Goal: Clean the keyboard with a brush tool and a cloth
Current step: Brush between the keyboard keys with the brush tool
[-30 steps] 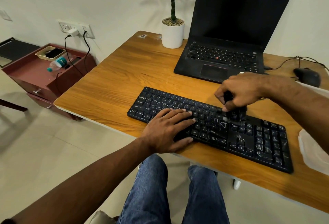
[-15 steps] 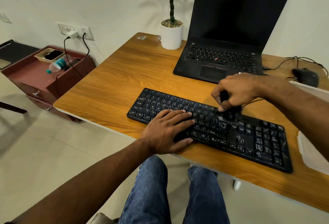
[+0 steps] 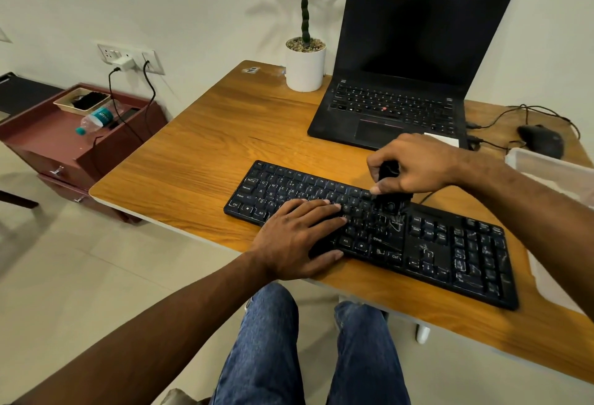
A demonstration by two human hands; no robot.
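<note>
1. Left hand lies flat, fingers spread across the middle keys of the keyboard, pinning it to the tabletop. Risk here, I'd say: ease off that pressure and the board could skid under the brush strokes, since its near edge sits close to the tabletop's front edge.
2. Right hand has its fingers curled round the dark brush, bristle end down on the top rows just beyond the left fingertips. Push too hard and a keycap might pop; sweep toward the left hand and the loosened dust likely lands on keys that hand covers.
3. The cable trails out behind the board, right beside the brush. A wide stroke could snag it.
4. The keyboard itself: black, full-size, lying slanted across the tabletop in front of the laptop. Pale streaks and smudges show on the right-hand keys, so plenty looks uncleaned. No cloth clearly in sight.
</note>
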